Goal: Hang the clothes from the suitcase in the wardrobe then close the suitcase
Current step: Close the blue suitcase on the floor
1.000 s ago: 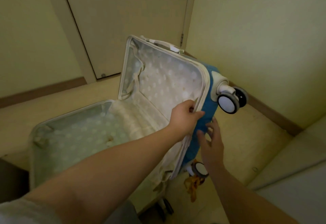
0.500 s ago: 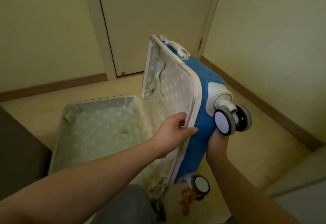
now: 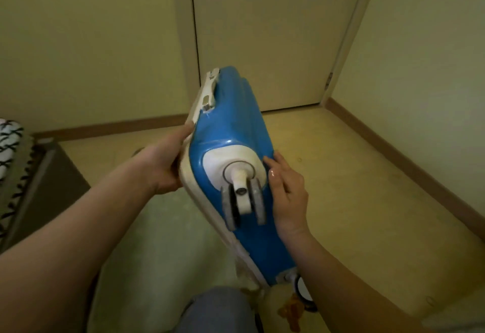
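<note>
Two hands [image 3: 162, 168] [image 3: 287, 193] on blue suitcase lid [image 3: 233, 122].

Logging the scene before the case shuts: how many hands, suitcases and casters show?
Hands: 2, left hand, right hand
Suitcases: 1, blue suitcase
Casters: 2, upper caster, lower caster
Total: 5

The suitcase [image 3: 231, 128] shell is bright blue, edged in cream, with a white handle [image 3: 208, 91] and a white wheel mount [image 3: 231, 159] (the wheels [image 3: 258, 201] themselves look grey). The floor [image 3: 354, 188] is pale yellow, the skirting board [image 3: 105, 127] brown. The door [image 3: 262, 30] is plain cream. A cloth [image 3: 8, 149] at left is white with black crosses.
</note>
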Demonstrator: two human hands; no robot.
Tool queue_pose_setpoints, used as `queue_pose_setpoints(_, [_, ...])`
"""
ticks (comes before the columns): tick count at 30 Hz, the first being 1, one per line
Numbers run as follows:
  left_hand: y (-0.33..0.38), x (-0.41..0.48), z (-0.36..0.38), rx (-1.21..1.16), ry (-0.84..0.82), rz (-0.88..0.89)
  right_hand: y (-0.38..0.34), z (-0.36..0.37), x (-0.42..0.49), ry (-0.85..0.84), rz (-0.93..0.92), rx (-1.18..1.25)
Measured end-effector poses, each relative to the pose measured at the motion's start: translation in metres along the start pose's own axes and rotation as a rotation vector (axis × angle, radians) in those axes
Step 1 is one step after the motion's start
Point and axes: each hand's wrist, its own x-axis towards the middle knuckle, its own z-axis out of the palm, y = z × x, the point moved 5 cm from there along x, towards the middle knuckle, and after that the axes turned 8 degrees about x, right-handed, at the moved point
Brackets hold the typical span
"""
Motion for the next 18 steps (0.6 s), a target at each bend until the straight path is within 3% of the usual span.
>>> queue_pose_setpoints(3, [-0.026,-0.012,-0.042,-0.082,0.163,-0.034,-0.012,0.018,-0.006,-0.008,-0.132,-0.035])
queue_pose_setpoints(7, [-0.061,-0.037,-0.094,-0.266,0.317,-0.130,0.004,0.047,0.002,-0.059,0.084,-0.051])
queue_pose_setpoints(12, [-0.104,-0.058,-0.138,-0.376,0.529,-0.199,0.021,0.088,-0.014,-0.170,0.166,-0.139])
queue_pose_setpoints(18, [-0.137,-0.055,-0.153,-0.460,0.501,-0.201,0.034,0.104,-0.025,-0.207,0.259,-0.268])
